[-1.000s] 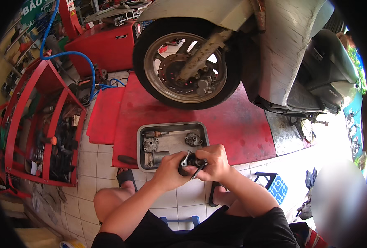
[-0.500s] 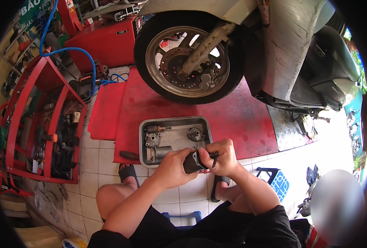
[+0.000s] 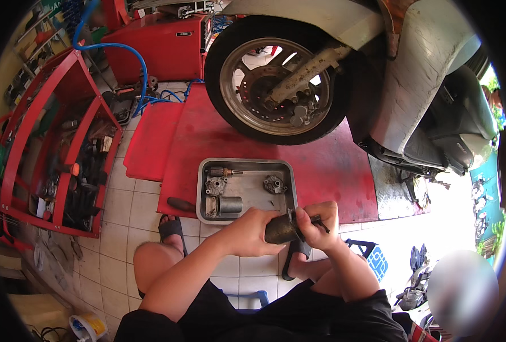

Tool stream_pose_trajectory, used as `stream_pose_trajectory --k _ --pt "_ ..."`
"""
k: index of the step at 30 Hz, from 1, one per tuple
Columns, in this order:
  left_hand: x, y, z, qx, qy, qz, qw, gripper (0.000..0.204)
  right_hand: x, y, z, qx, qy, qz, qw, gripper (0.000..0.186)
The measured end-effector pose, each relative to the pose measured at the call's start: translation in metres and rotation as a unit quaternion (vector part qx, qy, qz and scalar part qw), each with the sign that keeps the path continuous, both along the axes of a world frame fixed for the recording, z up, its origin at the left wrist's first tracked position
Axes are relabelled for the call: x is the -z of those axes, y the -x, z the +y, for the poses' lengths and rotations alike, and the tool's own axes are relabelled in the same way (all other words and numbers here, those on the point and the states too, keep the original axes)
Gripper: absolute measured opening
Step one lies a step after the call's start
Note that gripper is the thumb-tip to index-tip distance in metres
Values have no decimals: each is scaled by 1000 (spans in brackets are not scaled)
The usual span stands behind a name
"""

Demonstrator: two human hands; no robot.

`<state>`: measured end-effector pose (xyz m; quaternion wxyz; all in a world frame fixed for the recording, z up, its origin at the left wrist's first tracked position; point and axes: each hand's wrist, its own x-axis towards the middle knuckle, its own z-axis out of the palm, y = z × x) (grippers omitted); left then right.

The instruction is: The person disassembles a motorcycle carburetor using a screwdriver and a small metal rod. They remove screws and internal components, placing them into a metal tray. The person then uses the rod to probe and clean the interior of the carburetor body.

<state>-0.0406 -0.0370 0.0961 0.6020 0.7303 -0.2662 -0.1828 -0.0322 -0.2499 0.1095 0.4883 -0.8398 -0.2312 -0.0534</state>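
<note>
**Dark cylinder between your two hands**

Your left hand (image 3: 255, 232) is wrapped around the dark cylinder (image 3: 281, 229), and your right hand (image 3: 322, 229) grips its flanged end, near a thin dark part (image 3: 321, 223). The step, as I judge, is handling this end; the next move asks for a steady left grip. From the cylinder, the metal tray (image 3: 254, 185) lies at 11 o'clock on the red platform (image 3: 338, 182), the scooter wheel (image 3: 271, 85) at 12. The floor (image 3: 155, 212) is tiled.
</note>
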Motion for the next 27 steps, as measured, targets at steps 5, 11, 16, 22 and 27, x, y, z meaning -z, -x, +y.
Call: stream_pose_trajectory --k 5,11,16,22,27 --pt "40 -4 49 78 -168 -27 982 45 -15 -24 -103 74 -71 -141 985 10" --pt "59 -1 38 -119 41 -6 992 35 -6 -33 -171 336 9 -325 884 20" --pt "21 -3 41 -114 -64 -33 991 35 13 -48 -62 148 154 -31 976 24" --pt "5 -25 24 -230 -57 -101 966 35 69 -75 -24 120 327 7 938 36" --pt "13 -39 25 -306 -13 -75 949 34 86 -91 16 82 405 51 909 42"
